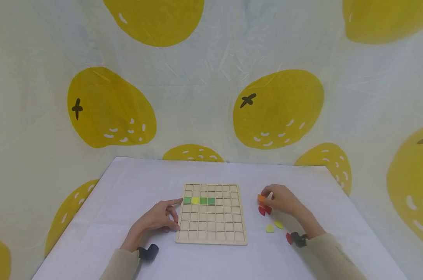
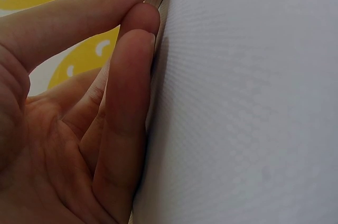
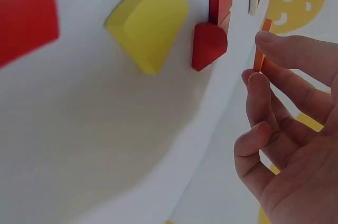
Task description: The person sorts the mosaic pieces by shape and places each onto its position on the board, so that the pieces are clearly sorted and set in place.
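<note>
A square wooden grid board [image 1: 211,234] lies on the table, with several green and yellow square tiles [image 1: 195,200] side by side in its third row from the top, starting at the left column. My left hand [image 1: 159,216] touches the board's left edge, index finger extended to the upper part and thumb lower down. To the right of the board, my right hand [image 1: 283,200] pinches an orange tile [image 3: 262,44] between thumb and fingers. Just below that hand, red quarter-round pieces [image 3: 210,44] sit close together on the cloth.
Nearer the front right lie two yellow pieces [image 1: 269,228], one of them wedge-shaped. A further red piece [image 1: 289,238] is next to the black right wrist camera [image 1: 298,239]. White cloth covers the table [image 1: 145,175], and a fruit-patterned curtain [image 1: 197,97] hangs behind.
</note>
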### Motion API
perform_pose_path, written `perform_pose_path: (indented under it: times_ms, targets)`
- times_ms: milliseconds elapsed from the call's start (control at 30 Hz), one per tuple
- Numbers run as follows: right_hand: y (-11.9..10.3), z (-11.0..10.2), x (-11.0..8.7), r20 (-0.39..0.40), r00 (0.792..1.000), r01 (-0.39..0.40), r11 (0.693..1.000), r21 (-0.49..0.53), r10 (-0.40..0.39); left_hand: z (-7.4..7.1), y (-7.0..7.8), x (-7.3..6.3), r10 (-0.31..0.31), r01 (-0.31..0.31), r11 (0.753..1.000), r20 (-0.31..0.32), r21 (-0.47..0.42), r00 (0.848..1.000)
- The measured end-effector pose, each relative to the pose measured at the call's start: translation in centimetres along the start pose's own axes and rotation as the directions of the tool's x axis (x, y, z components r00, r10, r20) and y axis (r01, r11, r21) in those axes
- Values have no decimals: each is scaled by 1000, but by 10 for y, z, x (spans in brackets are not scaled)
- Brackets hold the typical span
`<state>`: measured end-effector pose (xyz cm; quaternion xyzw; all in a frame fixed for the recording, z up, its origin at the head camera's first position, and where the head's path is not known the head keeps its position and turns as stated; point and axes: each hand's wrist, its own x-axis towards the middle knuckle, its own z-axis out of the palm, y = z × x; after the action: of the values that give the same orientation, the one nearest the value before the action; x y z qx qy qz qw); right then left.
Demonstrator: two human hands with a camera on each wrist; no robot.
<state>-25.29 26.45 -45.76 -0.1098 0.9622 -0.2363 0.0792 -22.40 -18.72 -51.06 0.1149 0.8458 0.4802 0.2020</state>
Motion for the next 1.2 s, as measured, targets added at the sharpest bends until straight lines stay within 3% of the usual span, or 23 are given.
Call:
perform_pose_path:
  times_ms: [433,667,900,1200]
  targets:
    - [-16,8,10,61,997,-49,997,54,45,1,1,-1,-11,11,1000,-6,-3,1000]
    - [-27,12,11,38,999,24,1000,16,-25,1,1,-2,-15,15,1000,-8,-4,1000]
    - [-34,19,16,46,999,11,1000,25,-12,1,1,-1,-18,18,1000,-7,-8,1000]
    - [-47,25,20,38,996,80,997,17,-80,1,1,-1,-20,20,1000,-7,-1,1000]
